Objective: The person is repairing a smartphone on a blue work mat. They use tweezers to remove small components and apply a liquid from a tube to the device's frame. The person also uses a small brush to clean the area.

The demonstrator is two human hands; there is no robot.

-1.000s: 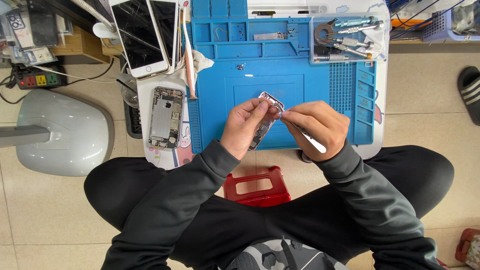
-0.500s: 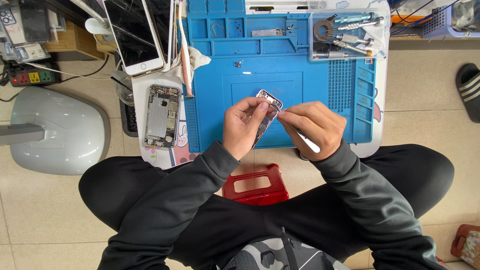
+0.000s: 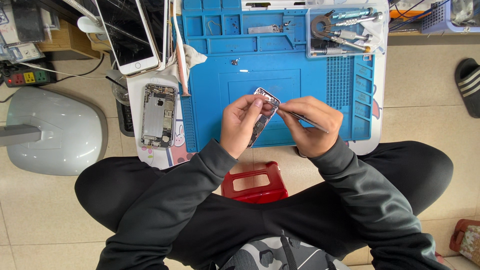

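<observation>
Small silver phone frame (image 3: 261, 116): raised above blue silicone work mat (image 3: 280, 75), tilted for access | left hand (image 3: 241, 125): grips frame steady | right hand (image 3: 310, 125): pinches thin metal tweezers (image 3: 304, 120), tip at frame's upper edge | opened silver phone chassis (image 3: 159, 116): left of mat.

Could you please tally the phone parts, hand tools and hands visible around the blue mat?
Phone housings: 2 — one in the left hand at, one beside the mat
Phone screens: 1
Tweezers: 1, in the right hand
Hands: 2
Total: 6
</observation>
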